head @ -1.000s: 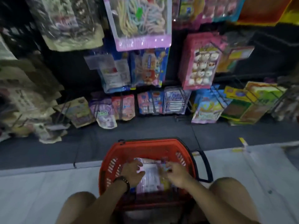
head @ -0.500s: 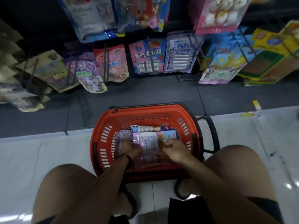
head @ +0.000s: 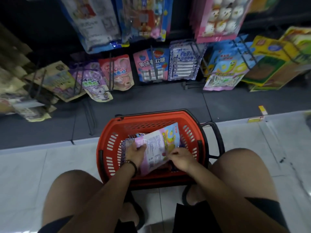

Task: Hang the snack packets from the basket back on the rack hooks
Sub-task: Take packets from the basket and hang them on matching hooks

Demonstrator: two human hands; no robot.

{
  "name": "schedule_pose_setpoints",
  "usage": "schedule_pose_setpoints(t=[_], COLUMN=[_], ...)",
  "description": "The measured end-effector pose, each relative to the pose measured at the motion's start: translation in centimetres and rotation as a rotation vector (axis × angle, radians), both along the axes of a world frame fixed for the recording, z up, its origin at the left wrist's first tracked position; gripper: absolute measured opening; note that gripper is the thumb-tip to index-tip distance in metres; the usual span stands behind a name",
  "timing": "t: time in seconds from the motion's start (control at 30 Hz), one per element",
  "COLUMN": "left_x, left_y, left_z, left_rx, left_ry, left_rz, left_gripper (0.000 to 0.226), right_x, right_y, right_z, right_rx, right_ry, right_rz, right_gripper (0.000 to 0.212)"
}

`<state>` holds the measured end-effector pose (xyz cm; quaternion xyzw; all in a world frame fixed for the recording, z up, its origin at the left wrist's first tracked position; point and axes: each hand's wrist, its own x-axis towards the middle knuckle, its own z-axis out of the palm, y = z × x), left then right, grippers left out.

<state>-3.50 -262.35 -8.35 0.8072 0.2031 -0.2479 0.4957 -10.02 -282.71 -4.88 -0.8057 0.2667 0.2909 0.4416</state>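
Between the person's bare knees, on the pale tiled floor point(head: 33, 174), stands a red basket point(head: 104, 132) with a black handle point(head: 218, 140) folded down on its right side. Both hands are inside it, holding one snack packet point(head: 158, 145) between them. The left hand point(head: 135, 153), with a dark bracelet point(head: 132, 164) at the wrist, curls its fingers round the packet's pink left edge. The right hand point(head: 180, 158) pinches the lower right edge. The packet is tilted, back side up, its far corner – blue and yellow – pointing toward the basket's far right wall. The small print on it cannot be read. Under it lie more packets, one with a blue-and-white pattern point(head: 125, 143) showing at the left. Beyond the basket, past a dark strip of floor, wire rack hooks point(head: 200, 59) carry rows of packets: a purple one point(head: 96, 83), a pink one with a bear point(head: 117, 73), a pink-and-blue one point(head: 151, 66) lettered 果味卷软糖, a blue-and-white one point(head: 184, 61), and – at the right – blue and yellow ones point(head: 223, 71) like the one held.
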Motion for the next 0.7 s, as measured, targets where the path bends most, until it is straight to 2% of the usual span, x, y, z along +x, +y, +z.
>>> schedule_pose_setpoints(t=[0.07,0.2,0.33,0.43,0.6,0.7], left_x=[-0.7,-3.0,-4.6,-5.6,-6.6,-6.9], left_y=[1.2,1.5,1.7,1.3,0.4,0.7], left_z=[0.2,7.0,11.4,14.1,17.7,19.3], left_rx=[-0.139,-0.400,-0.573,-0.798,-0.998,-1.001], left_ry=[-0.008,-0.033,-0.075,-0.013,-0.095,-0.114], left_rz=[0.167,0.317,0.355,0.410,0.349,0.237], left_gripper=[0.060,0.022,0.013,0.021,0.038,0.050], right_x=[-0.9,-2.5,-3.6,-4.7,-4.3,-3.2], right_y=[0.2,0.1,-0.4,-0.6,-0.3,-0.4], right_z=[1.0,4.6,7.7,9.8,13.6,16.4], right_rx=[0.059,0.320,0.486,0.637,0.865,0.899], right_ry=[0.008,0.058,-0.047,-0.187,-0.406,-0.546], right_rz=[-0.026,-0.237,-0.438,-0.582,-0.667,-0.606], right_gripper=[0.031,0.011,0.040,0.055,0.038,0.033])
